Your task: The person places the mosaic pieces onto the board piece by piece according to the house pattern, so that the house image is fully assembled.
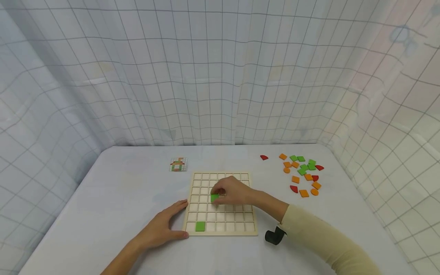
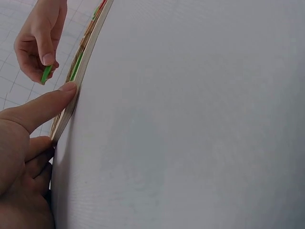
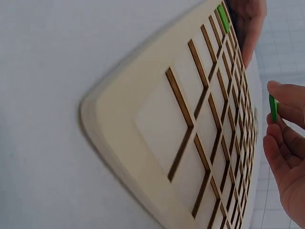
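A wooden grid board (image 1: pixel 220 233) lies on the white table, its cells divided by thin raised strips. One green square tile (image 1: pixel 200 226) sits in a cell near the board's front left corner. Above the board my right hand (image 1: pixel 234 192) pinches another green square tile (image 3: pixel 273 108) between thumb and fingers, clear of the surface in both wrist views. My left hand (image 1: pixel 159 228) rests at the board's left side, thumb and fingertips touching its edge, with fingers fairly straight. In the left wrist view the left thumb (image 2: pixel 52 104) lies against the board's rim.
Loose green, orange and red tiles (image 1: pixel 304 193) are scattered at the table's back right. A small pattern card (image 1: pixel 178 164) lies behind the board to the left. A black cylindrical object (image 1: pixel 274 236) is by the right sleeve. White checked curtains (image 1: pixel 220 76) surround the table.
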